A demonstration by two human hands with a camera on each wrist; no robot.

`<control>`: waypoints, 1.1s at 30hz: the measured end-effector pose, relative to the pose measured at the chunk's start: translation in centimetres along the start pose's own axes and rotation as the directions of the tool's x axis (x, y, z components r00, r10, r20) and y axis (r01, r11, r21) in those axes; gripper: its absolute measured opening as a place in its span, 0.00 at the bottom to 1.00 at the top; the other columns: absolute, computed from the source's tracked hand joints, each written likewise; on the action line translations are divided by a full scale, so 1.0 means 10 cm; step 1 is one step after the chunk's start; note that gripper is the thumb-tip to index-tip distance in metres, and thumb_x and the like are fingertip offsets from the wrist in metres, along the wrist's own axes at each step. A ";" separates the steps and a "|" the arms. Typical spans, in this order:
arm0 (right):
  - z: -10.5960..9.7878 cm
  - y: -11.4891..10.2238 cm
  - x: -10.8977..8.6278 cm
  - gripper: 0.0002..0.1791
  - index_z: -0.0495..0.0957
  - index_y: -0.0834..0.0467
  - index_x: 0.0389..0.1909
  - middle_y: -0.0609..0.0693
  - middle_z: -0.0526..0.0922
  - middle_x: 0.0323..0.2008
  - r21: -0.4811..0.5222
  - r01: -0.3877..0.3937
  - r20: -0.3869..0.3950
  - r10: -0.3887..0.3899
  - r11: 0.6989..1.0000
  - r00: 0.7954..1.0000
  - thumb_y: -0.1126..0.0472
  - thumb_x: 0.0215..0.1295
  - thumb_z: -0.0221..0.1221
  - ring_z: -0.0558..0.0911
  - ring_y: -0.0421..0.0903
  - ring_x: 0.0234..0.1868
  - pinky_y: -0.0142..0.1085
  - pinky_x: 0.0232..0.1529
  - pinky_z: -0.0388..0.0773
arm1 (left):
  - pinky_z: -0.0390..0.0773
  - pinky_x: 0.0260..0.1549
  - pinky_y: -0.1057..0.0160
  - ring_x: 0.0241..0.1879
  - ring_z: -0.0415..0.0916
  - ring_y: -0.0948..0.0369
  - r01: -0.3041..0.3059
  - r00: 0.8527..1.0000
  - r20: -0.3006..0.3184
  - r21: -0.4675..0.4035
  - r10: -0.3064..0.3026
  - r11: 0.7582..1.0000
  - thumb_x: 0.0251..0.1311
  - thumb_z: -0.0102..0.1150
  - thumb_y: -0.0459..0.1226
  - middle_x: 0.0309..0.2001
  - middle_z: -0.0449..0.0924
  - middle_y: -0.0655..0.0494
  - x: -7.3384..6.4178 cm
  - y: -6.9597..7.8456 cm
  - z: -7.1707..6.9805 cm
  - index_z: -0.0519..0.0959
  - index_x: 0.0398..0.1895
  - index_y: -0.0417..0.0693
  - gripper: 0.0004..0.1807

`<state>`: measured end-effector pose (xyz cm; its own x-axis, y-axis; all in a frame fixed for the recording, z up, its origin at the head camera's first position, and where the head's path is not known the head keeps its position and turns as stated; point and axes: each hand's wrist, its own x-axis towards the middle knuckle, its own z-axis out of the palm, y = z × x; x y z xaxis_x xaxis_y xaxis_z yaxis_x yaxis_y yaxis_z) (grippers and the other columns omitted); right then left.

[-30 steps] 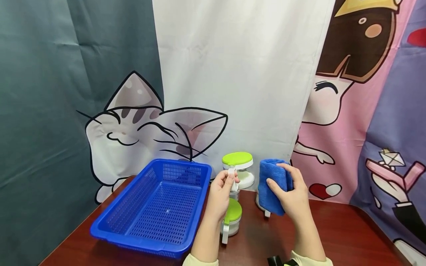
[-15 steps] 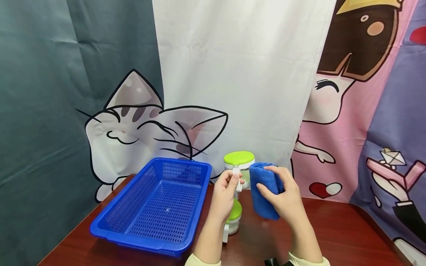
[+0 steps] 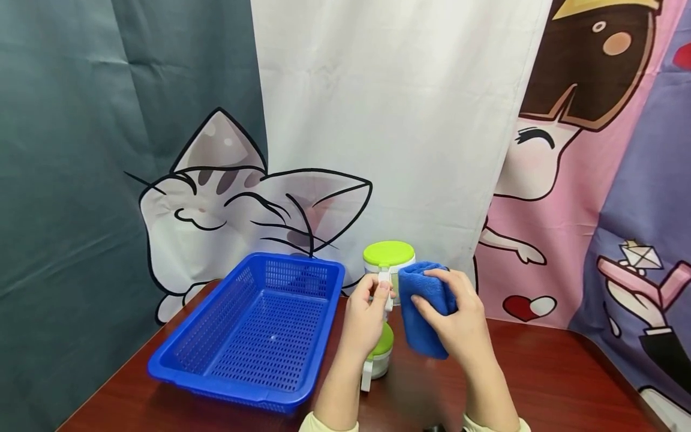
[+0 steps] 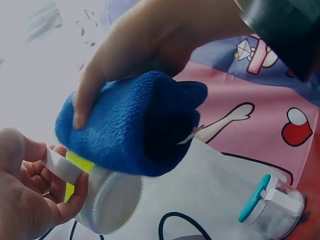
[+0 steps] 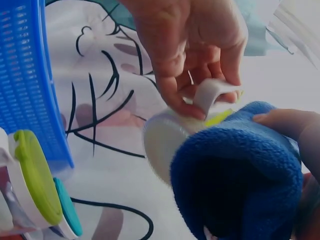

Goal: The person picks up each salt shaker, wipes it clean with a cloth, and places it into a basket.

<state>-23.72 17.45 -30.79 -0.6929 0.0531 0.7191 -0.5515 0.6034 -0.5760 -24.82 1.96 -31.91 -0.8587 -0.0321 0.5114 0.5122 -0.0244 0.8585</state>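
My left hand (image 3: pixel 367 315) pinches the white handle (image 4: pixel 63 167) of a jar (image 3: pixel 388 254) with a lime-green lid. The jar is tipped in both wrist views, which show its pale round base (image 4: pixel 120 202). My right hand (image 3: pixel 460 309) grips a folded blue towel (image 3: pixel 423 321), thumb on the near face and fingers over its top. The towel is just right of the jar and covers part of it. Whether the two touch, I cannot tell. Below my left hand, a smaller green-lidded jar (image 3: pixel 381 361) stands on the table.
A blue perforated plastic basket (image 3: pixel 229 391) sits on the left of the reddish-brown table (image 3: pixel 540 372). A teal-lidded jar (image 4: pixel 274 207) appears in the left wrist view. Behind the table hangs a printed cartoon curtain (image 3: pixel 421 132).
My right hand has brought the towel left, close to the held jar. My left hand has shifted slightly right with the jar. The handled container behind the towel is no longer visible in the head view.
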 end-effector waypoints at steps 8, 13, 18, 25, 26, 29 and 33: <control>0.02 -0.02 0.00 0.23 0.76 0.51 0.47 0.53 0.72 0.46 -0.043 -0.020 -0.024 0.019 0.999 1.000 0.62 0.47 0.70 0.73 0.53 0.47 0.58 0.39 0.74 | 0.70 0.25 0.69 0.28 0.71 0.61 -0.006 1.000 0.003 -0.024 0.006 1.000 0.68 0.46 0.36 0.31 0.76 0.48 0.01 -0.02 0.02 0.72 0.35 0.39 0.08; 0.11 -0.13 -0.05 0.24 0.77 0.49 0.45 0.52 0.72 0.45 -0.073 0.049 -0.006 -0.050 0.996 0.999 0.61 0.44 0.72 0.75 0.54 0.45 0.56 0.37 0.75 | 0.68 0.24 0.69 0.25 0.67 0.59 0.006 1.000 0.005 -0.043 -0.006 0.999 0.68 0.46 0.35 0.30 0.73 0.48 0.01 -0.01 0.02 0.70 0.35 0.39 0.07; 0.08 -0.12 -0.03 0.23 0.76 0.51 0.46 0.53 0.72 0.46 -0.060 0.015 -0.032 -0.017 0.998 0.999 0.61 0.46 0.71 0.75 0.53 0.45 0.57 0.39 0.74 | 0.70 0.26 0.67 0.28 0.69 0.57 -0.004 1.000 0.015 -0.058 0.005 0.998 0.68 0.45 0.34 0.31 0.73 0.47 0.01 0.00 0.01 0.70 0.35 0.38 0.07; -0.03 -0.03 0.00 0.23 0.75 0.53 0.47 0.55 0.71 0.50 -0.040 -0.088 -0.079 0.084 0.995 0.993 0.64 0.49 0.69 0.72 0.55 0.50 0.60 0.43 0.72 | 0.69 0.27 0.69 0.32 0.69 0.60 -0.013 0.999 0.034 -0.118 0.017 0.993 0.68 0.45 0.33 0.31 0.72 0.47 0.00 0.04 0.01 0.69 0.35 0.36 0.07; -0.03 -0.04 0.00 0.23 0.75 0.53 0.47 0.55 0.71 0.49 -0.043 -0.084 -0.078 0.080 0.996 0.994 0.64 0.48 0.69 0.72 0.55 0.50 0.60 0.42 0.72 | 0.69 0.28 0.69 0.32 0.69 0.61 -0.013 0.999 0.035 -0.113 0.017 0.993 0.68 0.45 0.33 0.31 0.72 0.47 -0.01 0.04 0.01 0.69 0.35 0.36 0.07; 0.00 -0.09 -0.02 0.24 0.75 0.52 0.46 0.54 0.71 0.47 -0.060 -0.041 -0.070 0.037 0.997 0.997 0.63 0.46 0.71 0.73 0.55 0.48 0.59 0.41 0.73 | 0.68 0.27 0.70 0.29 0.68 0.62 -0.019 0.999 0.034 -0.104 0.022 0.994 0.68 0.45 0.33 0.31 0.73 0.47 0.00 0.03 0.02 0.70 0.35 0.37 0.07; 0.08 -0.17 -0.05 0.25 0.76 0.51 0.45 0.53 0.71 0.45 -0.075 0.040 -0.047 -0.043 0.996 0.998 0.62 0.43 0.72 0.75 0.53 0.45 0.57 0.38 0.75 | 0.67 0.26 0.69 0.27 0.66 0.62 -0.016 0.999 0.035 -0.111 0.020 0.994 0.68 0.45 0.34 0.31 0.70 0.48 0.00 0.02 0.02 0.69 0.36 0.36 0.07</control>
<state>-22.76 15.78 -30.46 -0.6456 0.0648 0.7609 -0.5423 0.6626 -0.5165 -24.69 2.11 -31.69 -0.8483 0.0020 0.5295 0.5244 -0.1351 0.8407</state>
